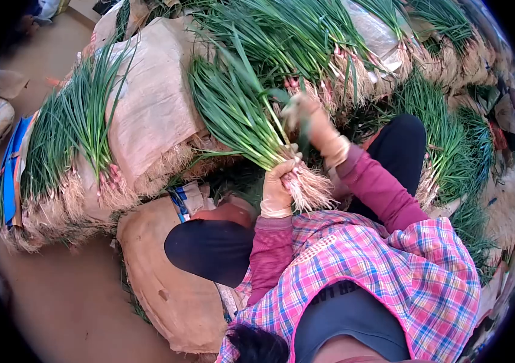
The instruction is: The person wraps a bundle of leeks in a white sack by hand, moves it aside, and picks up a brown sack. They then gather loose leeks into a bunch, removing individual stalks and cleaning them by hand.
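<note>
My left hand (278,187), in a pale glove, is closed round the lower stems of a big bunch of green onions (233,115). Its leaves spread up and to the left, and its pale roots hang just right of the fist. My right hand (312,121), gloved too, is raised to the upper right of the bunch and smeared by motion. A long green leaf runs close to its fingers, but whether they hold it is hidden by the blur.
More green onions (91,115) lie in rows on sacking (161,85) ahead and left. Further bunches (445,145) lie at the right. A brown sack (173,284) is beside my bent knee. Bare floor (70,296) shows at the left.
</note>
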The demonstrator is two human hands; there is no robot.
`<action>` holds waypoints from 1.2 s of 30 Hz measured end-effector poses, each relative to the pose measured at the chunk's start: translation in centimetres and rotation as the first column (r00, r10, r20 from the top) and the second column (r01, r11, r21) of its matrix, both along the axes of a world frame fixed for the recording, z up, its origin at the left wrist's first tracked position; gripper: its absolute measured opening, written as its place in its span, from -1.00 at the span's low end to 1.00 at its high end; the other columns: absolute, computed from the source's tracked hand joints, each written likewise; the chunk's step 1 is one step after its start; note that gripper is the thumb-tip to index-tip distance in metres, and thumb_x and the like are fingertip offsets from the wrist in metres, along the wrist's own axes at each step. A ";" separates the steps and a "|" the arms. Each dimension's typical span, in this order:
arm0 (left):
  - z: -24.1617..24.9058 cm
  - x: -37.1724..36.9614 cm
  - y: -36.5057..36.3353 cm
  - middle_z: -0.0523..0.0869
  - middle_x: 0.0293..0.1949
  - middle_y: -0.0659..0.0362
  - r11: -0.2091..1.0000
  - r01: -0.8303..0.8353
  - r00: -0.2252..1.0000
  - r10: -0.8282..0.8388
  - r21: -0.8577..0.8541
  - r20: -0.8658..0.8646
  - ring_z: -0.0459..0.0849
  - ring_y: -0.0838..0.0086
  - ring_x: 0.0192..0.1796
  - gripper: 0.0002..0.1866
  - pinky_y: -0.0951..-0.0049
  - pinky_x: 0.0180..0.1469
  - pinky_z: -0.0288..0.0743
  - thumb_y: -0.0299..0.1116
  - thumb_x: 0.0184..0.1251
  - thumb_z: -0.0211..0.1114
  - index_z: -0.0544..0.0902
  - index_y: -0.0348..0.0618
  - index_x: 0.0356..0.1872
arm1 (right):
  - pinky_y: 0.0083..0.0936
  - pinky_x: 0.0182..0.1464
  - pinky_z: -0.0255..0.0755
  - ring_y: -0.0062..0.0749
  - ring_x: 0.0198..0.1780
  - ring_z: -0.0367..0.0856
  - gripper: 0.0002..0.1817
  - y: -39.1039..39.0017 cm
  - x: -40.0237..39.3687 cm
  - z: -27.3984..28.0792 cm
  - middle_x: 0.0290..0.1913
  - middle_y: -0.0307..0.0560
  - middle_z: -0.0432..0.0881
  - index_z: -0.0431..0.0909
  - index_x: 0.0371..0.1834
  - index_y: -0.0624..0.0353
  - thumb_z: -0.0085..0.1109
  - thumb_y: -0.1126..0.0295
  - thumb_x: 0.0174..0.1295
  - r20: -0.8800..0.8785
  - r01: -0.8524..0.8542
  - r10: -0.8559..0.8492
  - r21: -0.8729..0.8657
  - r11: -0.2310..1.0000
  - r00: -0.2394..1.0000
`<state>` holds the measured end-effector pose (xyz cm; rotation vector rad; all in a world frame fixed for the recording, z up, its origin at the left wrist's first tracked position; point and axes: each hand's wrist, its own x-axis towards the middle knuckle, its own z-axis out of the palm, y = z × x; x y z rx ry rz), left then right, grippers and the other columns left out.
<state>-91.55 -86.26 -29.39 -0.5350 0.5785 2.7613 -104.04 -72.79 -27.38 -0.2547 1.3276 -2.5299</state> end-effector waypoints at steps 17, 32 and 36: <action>2.5 1.3 -0.7 0.65 -0.12 -0.05 0.996 -0.017 1.000 0.017 0.091 -0.002 0.65 0.16 -0.10 -0.47 0.19 0.06 0.57 -0.48 0.05 0.20 0.44 -0.38 0.14 | -0.59 -0.80 0.12 -0.58 -0.77 0.28 -0.87 -3.4 1.8 0.5 -0.63 -0.31 0.37 0.40 -0.38 0.07 0.13 0.41 0.31 0.460 -0.209 0.132 0.120 0.971 0.878; 3.6 0.5 -0.7 0.55 0.08 0.06 0.963 -0.040 0.954 0.116 0.267 -0.277 0.54 0.32 0.09 -0.24 0.28 0.26 0.41 -0.42 0.06 0.32 0.25 -0.26 0.35 | -0.33 -0.07 0.50 -0.22 -0.12 0.62 -0.76 6.7 -6.0 2.2 -0.17 -0.02 0.61 0.56 -0.05 0.10 0.20 0.29 0.27 -0.648 0.654 -0.319 0.749 -0.106 0.691; 3.9 -0.2 0.1 0.52 0.02 0.08 0.972 -0.088 0.945 0.150 0.216 -0.290 0.50 0.30 0.09 -0.26 0.33 0.22 0.44 -0.44 0.01 0.38 0.31 -0.28 0.29 | -0.31 -0.18 0.51 -0.10 -0.21 0.62 -0.72 10.5 -9.9 0.0 -0.15 0.02 0.64 0.60 -0.15 0.11 0.27 0.18 0.19 -0.395 0.393 0.086 0.817 -0.423 0.915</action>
